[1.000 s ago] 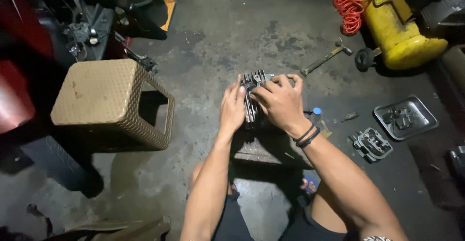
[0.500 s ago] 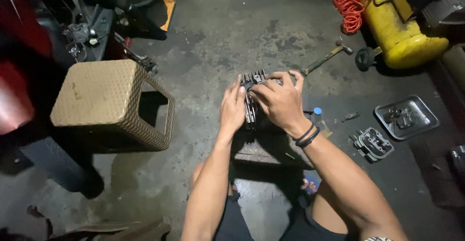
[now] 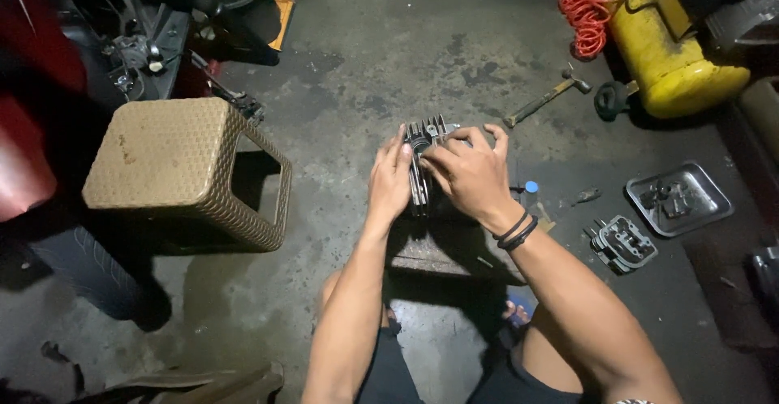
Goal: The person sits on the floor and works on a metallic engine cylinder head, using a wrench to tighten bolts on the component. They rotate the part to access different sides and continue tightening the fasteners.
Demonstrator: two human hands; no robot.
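While both hands, left and right, clasped the finned metal cylinder, it looked heavy, rigid; fins probably gave grip.

Brown woven stool seen left; hammer, yellow tank, orange hose, metal tray right.

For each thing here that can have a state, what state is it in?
Finned engine cylinder: held up, gripped from both sides.
Left hand: grip closed on the cylinder.
Right hand: grip closed on the cylinder.
Woven stool: upright.
Hammer: lying flat.
Metal tray: holding small parts.
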